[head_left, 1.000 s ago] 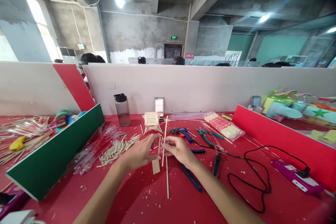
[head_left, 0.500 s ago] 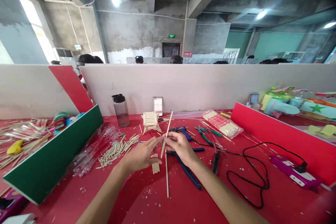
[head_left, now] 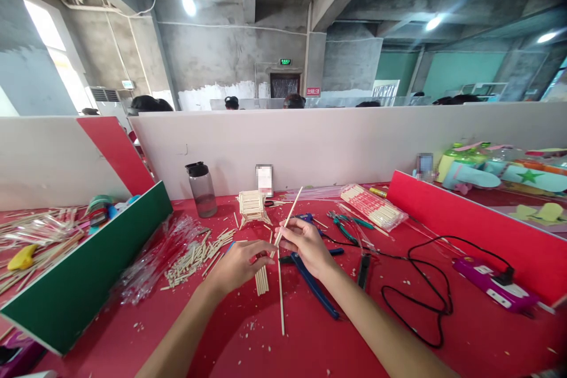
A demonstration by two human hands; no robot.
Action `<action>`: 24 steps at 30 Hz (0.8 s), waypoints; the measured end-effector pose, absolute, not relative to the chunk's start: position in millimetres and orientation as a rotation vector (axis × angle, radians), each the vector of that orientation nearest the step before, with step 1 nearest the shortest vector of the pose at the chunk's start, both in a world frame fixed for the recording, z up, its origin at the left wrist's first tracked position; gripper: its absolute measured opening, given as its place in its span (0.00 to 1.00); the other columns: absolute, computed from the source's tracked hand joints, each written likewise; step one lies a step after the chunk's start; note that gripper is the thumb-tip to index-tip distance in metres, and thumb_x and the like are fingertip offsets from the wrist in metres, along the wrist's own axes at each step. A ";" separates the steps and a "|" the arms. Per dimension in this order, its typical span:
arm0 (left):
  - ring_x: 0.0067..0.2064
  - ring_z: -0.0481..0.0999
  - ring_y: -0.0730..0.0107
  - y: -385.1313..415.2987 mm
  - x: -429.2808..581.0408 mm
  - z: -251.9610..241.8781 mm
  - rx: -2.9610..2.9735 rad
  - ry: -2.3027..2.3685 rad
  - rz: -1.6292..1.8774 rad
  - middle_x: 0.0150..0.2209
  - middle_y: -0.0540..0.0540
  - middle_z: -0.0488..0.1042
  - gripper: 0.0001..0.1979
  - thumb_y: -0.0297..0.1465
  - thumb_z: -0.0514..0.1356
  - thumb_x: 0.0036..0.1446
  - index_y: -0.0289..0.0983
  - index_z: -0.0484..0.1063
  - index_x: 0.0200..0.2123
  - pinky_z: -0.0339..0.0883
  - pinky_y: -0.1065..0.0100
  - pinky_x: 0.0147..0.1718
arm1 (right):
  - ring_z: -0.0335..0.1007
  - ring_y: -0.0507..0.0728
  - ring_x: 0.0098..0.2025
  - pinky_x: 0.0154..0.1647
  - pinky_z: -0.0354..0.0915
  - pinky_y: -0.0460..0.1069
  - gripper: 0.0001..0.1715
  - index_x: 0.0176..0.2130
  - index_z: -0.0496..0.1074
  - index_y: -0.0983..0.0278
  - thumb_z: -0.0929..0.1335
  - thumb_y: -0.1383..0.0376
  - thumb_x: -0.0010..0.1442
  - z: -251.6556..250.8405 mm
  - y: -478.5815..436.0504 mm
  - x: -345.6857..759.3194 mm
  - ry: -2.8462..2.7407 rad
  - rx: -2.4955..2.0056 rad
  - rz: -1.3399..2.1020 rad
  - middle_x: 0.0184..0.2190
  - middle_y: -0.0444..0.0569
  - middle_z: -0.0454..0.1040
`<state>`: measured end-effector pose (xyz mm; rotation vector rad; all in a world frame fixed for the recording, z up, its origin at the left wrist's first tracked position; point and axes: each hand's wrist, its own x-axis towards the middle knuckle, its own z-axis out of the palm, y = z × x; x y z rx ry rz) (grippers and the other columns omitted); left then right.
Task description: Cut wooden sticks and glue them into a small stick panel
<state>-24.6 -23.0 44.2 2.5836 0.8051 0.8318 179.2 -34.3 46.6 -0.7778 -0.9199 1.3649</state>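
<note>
A thin wooden stick (head_left: pixel 294 205) slants up from between my hands. My right hand (head_left: pixel 305 242) pinches it around its middle with thumb and fingers. At its lower end, the thumb and index finger of my left hand (head_left: pixel 241 263) close on it. Below lies another wooden stick (head_left: pixel 281 301) on the red table. Short cut sticks (head_left: pixel 262 280) lie side by side under my left hand, partly hidden by it. Dark blue handled cutters (head_left: pixel 314 286) rest under my right hand. Farther back stands a small structure built of sticks (head_left: pixel 252 207).
A pile of cut stick pieces (head_left: pixel 195 260) and clear plastic wrapping (head_left: pixel 150 260) lie left. A water bottle (head_left: pixel 201 190) and a phone (head_left: pixel 264 180) stand behind. Right are a blue glue gun (head_left: pixel 305 218), green-handled pliers (head_left: pixel 343 229), packed sticks (head_left: pixel 374 207), a black cable (head_left: pixel 440 283) and a purple power strip (head_left: pixel 494 284).
The held stick has tilted farther right at its top. My left thumb and index finger have drawn together at its lower end. The view has shifted slightly.
</note>
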 end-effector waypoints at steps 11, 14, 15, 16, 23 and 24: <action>0.39 0.81 0.68 -16.7 -24.1 36.9 2.423 0.757 0.883 0.39 0.46 0.83 0.05 0.29 0.64 0.61 0.40 0.80 0.41 0.70 0.71 0.41 | 0.79 0.57 0.37 0.42 0.74 0.51 0.24 0.34 0.77 0.65 0.82 0.56 0.40 35.1 -31.5 177.3 -0.965 -0.752 1.479 0.35 0.49 0.82; 0.39 0.81 0.66 -15.9 -23.5 35.9 2.375 0.742 0.906 0.39 0.45 0.83 0.05 0.30 0.64 0.61 0.39 0.80 0.40 0.71 0.69 0.41 | 0.80 0.58 0.37 0.42 0.74 0.51 0.25 0.34 0.77 0.65 0.82 0.56 0.39 35.6 -31.7 178.1 -0.959 -0.751 1.496 0.36 0.51 0.82; 0.39 0.81 0.66 -16.0 -23.4 36.0 2.363 0.740 0.907 0.38 0.44 0.83 0.05 0.31 0.64 0.61 0.39 0.80 0.40 0.71 0.69 0.41 | 0.80 0.58 0.38 0.42 0.74 0.52 0.25 0.34 0.77 0.65 0.82 0.56 0.39 36.4 -32.4 178.0 -0.960 -0.757 1.494 0.36 0.51 0.82; 0.38 0.81 0.65 -16.2 -23.2 36.3 2.356 0.738 0.902 0.38 0.44 0.83 0.05 0.32 0.64 0.61 0.39 0.80 0.40 0.72 0.68 0.41 | 0.80 0.58 0.38 0.42 0.74 0.52 0.25 0.34 0.77 0.65 0.82 0.56 0.39 37.4 -33.3 177.5 -0.964 -0.764 1.489 0.36 0.51 0.82; 0.39 0.80 0.63 -20.3 -22.2 39.9 2.307 0.792 0.858 0.39 0.44 0.83 0.06 0.33 0.65 0.60 0.40 0.80 0.39 0.72 0.65 0.42 | 0.80 0.59 0.38 0.42 0.75 0.52 0.26 0.34 0.78 0.65 0.82 0.56 0.37 40.1 -35.6 173.8 -0.981 -0.786 1.440 0.34 0.51 0.82; 0.39 0.80 0.63 -20.8 -22.0 41.0 2.300 0.799 0.850 0.39 0.44 0.82 0.06 0.34 0.65 0.59 0.40 0.80 0.39 0.71 0.64 0.42 | 0.80 0.59 0.37 0.42 0.75 0.52 0.26 0.33 0.78 0.66 0.82 0.56 0.37 39.7 -34.7 174.0 -0.979 -0.784 1.436 0.34 0.51 0.82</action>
